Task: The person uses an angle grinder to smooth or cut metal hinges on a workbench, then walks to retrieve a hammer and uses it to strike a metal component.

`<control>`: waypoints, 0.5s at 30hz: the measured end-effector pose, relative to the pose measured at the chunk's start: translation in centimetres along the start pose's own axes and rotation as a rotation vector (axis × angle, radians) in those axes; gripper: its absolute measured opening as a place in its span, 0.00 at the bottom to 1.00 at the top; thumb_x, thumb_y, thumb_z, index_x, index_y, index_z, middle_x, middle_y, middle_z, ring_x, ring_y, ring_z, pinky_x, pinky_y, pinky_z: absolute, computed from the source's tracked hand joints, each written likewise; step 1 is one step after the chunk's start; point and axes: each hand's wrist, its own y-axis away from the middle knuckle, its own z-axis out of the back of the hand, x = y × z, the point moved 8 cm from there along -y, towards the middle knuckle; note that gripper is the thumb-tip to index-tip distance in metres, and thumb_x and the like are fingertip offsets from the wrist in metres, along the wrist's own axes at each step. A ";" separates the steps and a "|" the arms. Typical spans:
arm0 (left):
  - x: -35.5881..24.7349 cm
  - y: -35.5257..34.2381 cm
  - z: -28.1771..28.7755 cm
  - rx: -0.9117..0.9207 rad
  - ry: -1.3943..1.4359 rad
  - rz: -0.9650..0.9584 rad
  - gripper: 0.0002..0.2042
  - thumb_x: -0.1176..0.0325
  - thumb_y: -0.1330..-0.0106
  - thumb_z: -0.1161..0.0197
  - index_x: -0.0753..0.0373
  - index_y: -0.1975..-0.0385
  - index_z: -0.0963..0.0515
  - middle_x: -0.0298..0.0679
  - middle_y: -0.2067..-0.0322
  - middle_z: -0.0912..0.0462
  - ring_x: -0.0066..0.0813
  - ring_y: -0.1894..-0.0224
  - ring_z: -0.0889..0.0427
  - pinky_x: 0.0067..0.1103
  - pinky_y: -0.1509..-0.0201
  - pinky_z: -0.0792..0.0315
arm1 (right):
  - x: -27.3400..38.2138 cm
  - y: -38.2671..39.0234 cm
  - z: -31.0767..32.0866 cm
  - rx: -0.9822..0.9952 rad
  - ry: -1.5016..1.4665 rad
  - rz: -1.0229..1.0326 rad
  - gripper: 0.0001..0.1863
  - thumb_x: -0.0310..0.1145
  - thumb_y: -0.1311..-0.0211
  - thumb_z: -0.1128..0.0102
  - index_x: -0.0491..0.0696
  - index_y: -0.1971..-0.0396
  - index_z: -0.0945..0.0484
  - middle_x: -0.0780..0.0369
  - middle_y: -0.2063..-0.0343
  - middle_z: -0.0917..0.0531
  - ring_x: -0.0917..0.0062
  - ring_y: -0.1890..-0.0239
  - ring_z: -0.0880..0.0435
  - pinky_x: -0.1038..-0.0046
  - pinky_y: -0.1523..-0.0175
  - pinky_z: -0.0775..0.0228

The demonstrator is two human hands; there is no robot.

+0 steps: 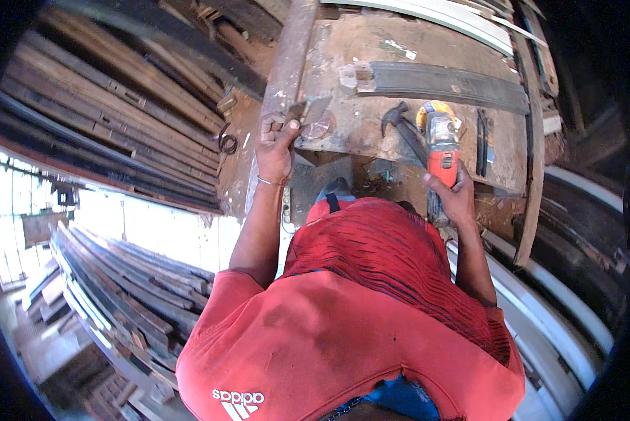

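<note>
Orange grinder point(442, 160) lies in the right grip point(458, 198); a hammer point(408, 135) beside it.

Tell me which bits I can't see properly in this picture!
All in the head view:
- Hammer: its handle's end is hidden behind the red grinder.
- Right hand: some fingertips are hidden by the grinder.
- Left hand: the small flat piece it holds is too small and blurry to name.
- Stacked boards: left ends cut off by the dark rim.
</note>
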 end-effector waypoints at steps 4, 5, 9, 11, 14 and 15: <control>-8.0 5.3 -4.1 0.120 -0.441 -0.562 0.08 0.79 0.37 0.35 0.63 0.63 0.27 0.44 0.55 0.20 0.35 0.51 0.20 0.28 0.44 0.29 | -1.2 -1.5 -0.2 0.105 0.020 0.042 0.30 0.35 0.45 0.26 0.41 0.44 0.28 0.60 0.56 0.16 0.76 0.54 0.18 0.71 0.46 0.27; -8.4 6.4 -3.7 0.085 -0.508 -0.565 0.08 0.78 0.39 0.33 0.63 0.65 0.26 0.47 0.54 0.21 0.39 0.48 0.21 0.29 0.43 0.29 | 0.0 -1.5 -0.6 0.135 0.003 0.025 0.29 0.33 0.44 0.27 0.41 0.44 0.27 0.60 0.54 0.17 0.76 0.53 0.19 0.71 0.45 0.28; -9.8 9.6 -4.4 0.104 -0.598 -0.642 0.10 0.82 0.38 0.34 0.63 0.63 0.29 0.49 0.50 0.23 0.45 0.42 0.22 0.35 0.38 0.29 | 0.9 -2.1 -1.9 0.295 -0.003 0.043 0.28 0.32 0.43 0.28 0.41 0.44 0.27 0.60 0.53 0.17 0.76 0.52 0.19 0.71 0.44 0.28; -9.6 10.4 -4.3 0.038 -0.608 -0.643 0.10 0.82 0.38 0.35 0.64 0.62 0.29 0.49 0.50 0.23 0.46 0.41 0.23 0.36 0.37 0.29 | 0.6 -1.9 -2.5 0.340 -0.006 0.017 0.27 0.32 0.43 0.28 0.41 0.45 0.26 0.61 0.54 0.17 0.77 0.53 0.19 0.70 0.45 0.28; -9.2 10.4 -4.1 -0.093 -0.508 -0.629 0.06 0.77 0.39 0.31 0.65 0.68 0.24 0.48 0.51 0.23 0.44 0.42 0.23 0.32 0.42 0.28 | -0.5 -1.8 -3.2 0.385 -0.109 -0.069 0.26 0.32 0.44 0.28 0.42 0.46 0.26 0.62 0.55 0.17 0.78 0.55 0.19 0.71 0.48 0.26; -9.7 10.8 -4.8 -0.082 -0.648 -0.745 0.06 0.77 0.39 0.31 0.64 0.67 0.22 0.49 0.50 0.25 0.47 0.41 0.24 0.34 0.40 0.28 | -0.5 -1.7 -3.1 0.381 -0.108 -0.072 0.26 0.32 0.44 0.28 0.42 0.46 0.26 0.62 0.55 0.17 0.78 0.55 0.19 0.71 0.48 0.26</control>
